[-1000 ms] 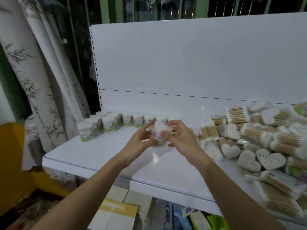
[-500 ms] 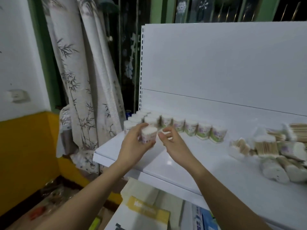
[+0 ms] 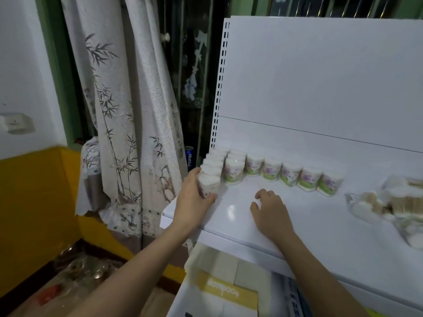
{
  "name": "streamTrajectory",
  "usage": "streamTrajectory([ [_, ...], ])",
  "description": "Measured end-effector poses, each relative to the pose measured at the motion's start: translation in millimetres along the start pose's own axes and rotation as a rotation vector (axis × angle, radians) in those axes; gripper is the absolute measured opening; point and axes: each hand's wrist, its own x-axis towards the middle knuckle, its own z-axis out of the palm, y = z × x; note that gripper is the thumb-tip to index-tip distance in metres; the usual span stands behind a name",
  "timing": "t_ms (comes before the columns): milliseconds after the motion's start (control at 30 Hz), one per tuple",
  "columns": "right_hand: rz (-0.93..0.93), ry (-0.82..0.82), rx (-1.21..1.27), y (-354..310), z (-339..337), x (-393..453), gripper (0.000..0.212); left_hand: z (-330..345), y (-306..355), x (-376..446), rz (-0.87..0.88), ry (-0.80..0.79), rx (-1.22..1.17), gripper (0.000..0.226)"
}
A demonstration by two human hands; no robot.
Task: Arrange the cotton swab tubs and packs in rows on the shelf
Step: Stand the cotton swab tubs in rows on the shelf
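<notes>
Six cotton swab tubs (image 3: 283, 173) are lined up in a row along the back panel of the white shelf (image 3: 309, 225), their floral labels turned forward, and a second line of tubs (image 3: 214, 162) is run from the back left corner toward the front edge, at about ten o'clock from the middle of the shelf. One more tub (image 3: 208, 184) is gripped by the left hand (image 3: 193, 197), whose fingers and thumb are curled round its side; it is held at the front end of that left-hand line, touching or just beside the tub behind it. Whether its base is already set down cannot be told. The right hand (image 3: 270, 208) is rested on the bare shelf surface at about six o'clock from the back row, with its fingers loosely bent and nothing held.

A loose heap of cotton swab packs (image 3: 389, 202) is seen at three o'clock on the shelf, blurred and in no order. By judgement, the tubs are largely placed, with this one being added, while the packs have not yet been set in rows, so a good share of the work is left. A Pepsi can (image 3: 189, 157) is stood behind the shelf's left edge, beside a bamboo-print curtain (image 3: 128, 124).
</notes>
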Motion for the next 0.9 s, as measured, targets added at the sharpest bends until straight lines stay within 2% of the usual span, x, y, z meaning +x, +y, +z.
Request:
streamTrajectory([
  [167,0.084,-0.064,0.018,-4.4,-4.6,1.2,0.016,8.6,-2.0,7.2,0.005,-0.042,-0.024,0.072],
  [333,0.1,-0.058,0.017,-5.5,-5.5,1.8,0.013,14.4,-9.9,17.1,0.036,-0.116,-0.014,0.086],
  [567,0.075,-0.045,0.035,-6.7,-6.5,0.5,0.012,11.2,-13.0,14.1,0.022,-0.056,-0.068,0.081],
  [900,0.091,-0.049,0.064,-4.9,-5.2,0.0,0.012,6.5,-9.3,7.7,0.004,-0.026,-0.047,0.103],
])
